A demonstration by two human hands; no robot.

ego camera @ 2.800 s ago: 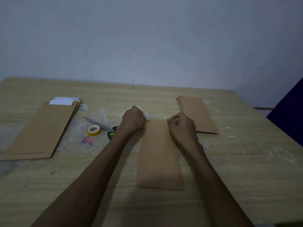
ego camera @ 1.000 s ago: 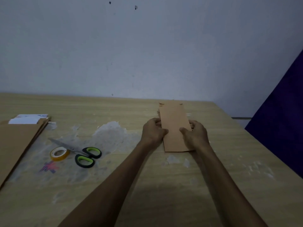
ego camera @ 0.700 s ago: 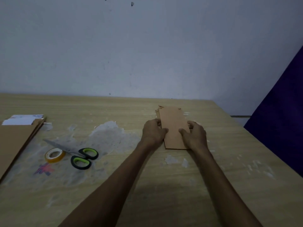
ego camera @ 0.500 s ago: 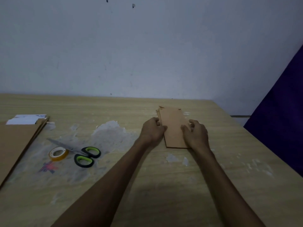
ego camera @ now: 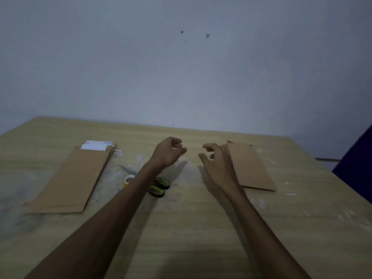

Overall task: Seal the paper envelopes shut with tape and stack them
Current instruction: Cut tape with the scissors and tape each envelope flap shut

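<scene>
Head view shows me both forearms stretched toward twelve o'clock, left hand and right hand loosely curled, holding nothing, the stacked envelopes at two o'clock.

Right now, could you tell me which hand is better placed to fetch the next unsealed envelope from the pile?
Left. The left hand hangs empty nearer the unsealed envelope pile on the table's left; the right hand sits beside the sealed stack, farther away.
</scene>
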